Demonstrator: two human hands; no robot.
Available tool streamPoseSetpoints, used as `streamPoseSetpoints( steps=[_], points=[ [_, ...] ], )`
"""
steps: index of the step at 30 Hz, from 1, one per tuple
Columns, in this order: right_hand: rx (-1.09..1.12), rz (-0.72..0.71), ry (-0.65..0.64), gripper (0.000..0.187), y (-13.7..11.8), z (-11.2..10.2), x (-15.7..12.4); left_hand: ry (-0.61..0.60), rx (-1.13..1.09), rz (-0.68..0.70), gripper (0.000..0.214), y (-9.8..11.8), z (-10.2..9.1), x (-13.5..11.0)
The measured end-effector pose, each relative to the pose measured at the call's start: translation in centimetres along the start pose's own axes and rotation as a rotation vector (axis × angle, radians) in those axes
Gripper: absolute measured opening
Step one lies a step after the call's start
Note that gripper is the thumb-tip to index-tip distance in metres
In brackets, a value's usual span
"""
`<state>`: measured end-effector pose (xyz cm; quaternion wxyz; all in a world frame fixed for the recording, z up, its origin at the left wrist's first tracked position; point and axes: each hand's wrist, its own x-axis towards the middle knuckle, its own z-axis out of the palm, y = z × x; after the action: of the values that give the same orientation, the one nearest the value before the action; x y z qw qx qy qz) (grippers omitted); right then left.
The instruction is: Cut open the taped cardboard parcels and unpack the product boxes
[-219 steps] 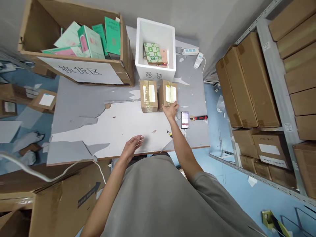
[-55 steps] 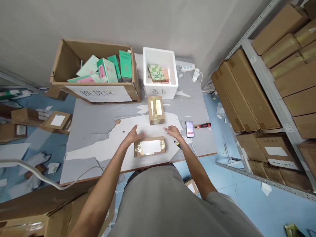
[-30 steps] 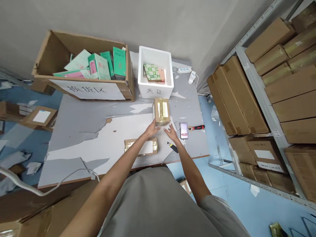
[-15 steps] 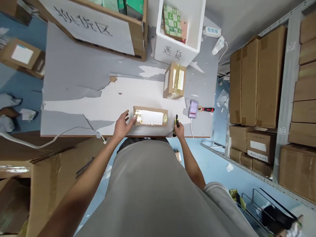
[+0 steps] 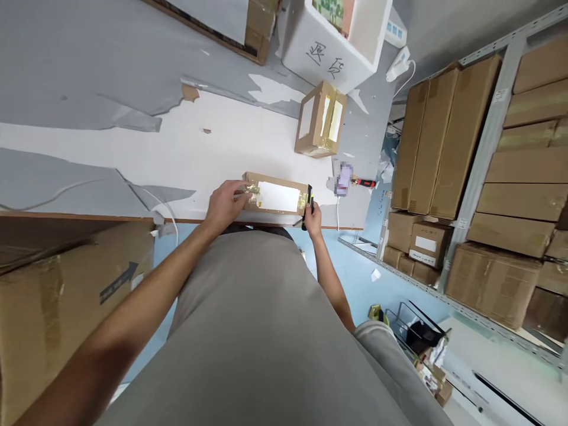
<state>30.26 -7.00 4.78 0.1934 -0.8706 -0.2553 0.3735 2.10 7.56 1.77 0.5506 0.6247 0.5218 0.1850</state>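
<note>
A flat taped cardboard parcel point(image 5: 277, 195) with a white label lies at the table's near edge. My left hand point(image 5: 227, 201) rests on its left end, fingers curled over the taped corner. My right hand point(image 5: 313, 214) is closed round a black and yellow utility knife point(image 5: 307, 201), which stands against the parcel's right end. A second taped parcel point(image 5: 320, 120) stands further back on the table point(image 5: 133, 154), apart from both hands.
A phone point(image 5: 343, 179) and a red-handled tool point(image 5: 367, 183) lie right of the parcel. A white foam box point(image 5: 331, 44) stands at the back. Metal shelving point(image 5: 488, 136) with several cardboard cartons fills the right. A large carton point(image 5: 53, 296) stands on the floor at left.
The camera has tilted down and closer. My right hand has brought the utility knife from beside the parcel up against its right end. My left hand has closed over the parcel's left corner.
</note>
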Motion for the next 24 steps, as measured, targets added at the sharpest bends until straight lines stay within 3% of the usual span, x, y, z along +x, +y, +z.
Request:
streamPoseSetpoints(
  steps=[3, 5, 8, 12, 16, 24],
  points=[
    [-0.094, -0.041, 0.147, 0.057, -2.0, -1.2, -1.7, -0.041, -0.010, 0.016, 0.037, -0.9, -0.1, 0.2],
    [-0.172, -0.182, 0.150, 0.061, -4.0, -1.8, -2.7, -0.059, -0.032, 0.047, 0.039, -1.4, -0.1, 0.5],
    [-0.416, -0.405, -0.052, 0.058, -7.6, -1.8, -4.1, -0.079, -0.054, 0.066, 0.042, -1.7, 0.0, 0.8],
    [-0.912, -0.496, -0.331, 0.055, -12.5, -0.5, -5.0, -0.104, -0.067, 0.091, 0.042, -1.9, 0.1, 1.0],
    [-1.200, -0.521, -0.382, 0.056, -15.4, 0.9, -5.1, -0.112, -0.093, 0.087, 0.041, -2.0, 0.4, 1.0],
    [-1.323, -0.551, -0.375, 0.056, -16.9, 1.3, -5.4, -0.092, -0.088, 0.123, 0.041, -2.7, 1.0, 1.4]
  ],
)
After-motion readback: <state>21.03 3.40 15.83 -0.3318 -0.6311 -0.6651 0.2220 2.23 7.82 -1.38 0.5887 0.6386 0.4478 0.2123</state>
